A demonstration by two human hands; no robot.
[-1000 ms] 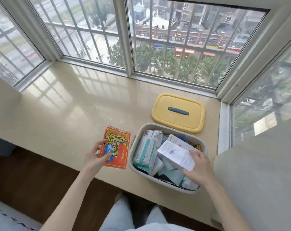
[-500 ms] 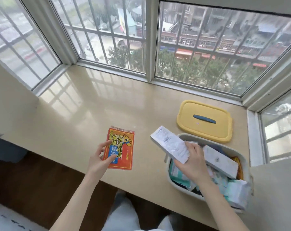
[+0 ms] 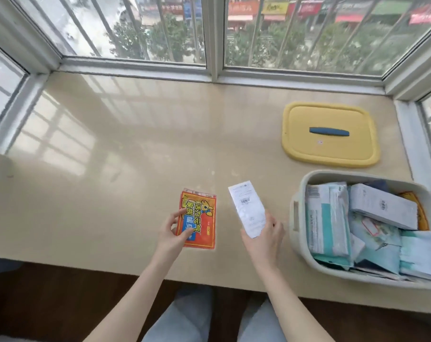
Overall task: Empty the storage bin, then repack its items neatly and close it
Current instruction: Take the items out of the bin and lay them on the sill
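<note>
Emptying is only just getting going: the yellow lid (image 3: pixel 330 134) is lying off, well beyond the right hand (image 3: pixel 264 239). The storage bin (image 3: pixel 293 243), pale and rounded, is sitting just to that hand's right, brimming with jumbled white and teal packs. The left hand (image 3: pixel 171 234) is pinching a red packet (image 3: pixel 197 218) lying flat on the ledge (image 3: pixel 110 169), thumb and forefinger curled onto it. The right hand is gripping a slim white box (image 3: pixel 246 208) by its near end, just right of the packet. Most unloading, all repacking and the closing are waiting.
</note>
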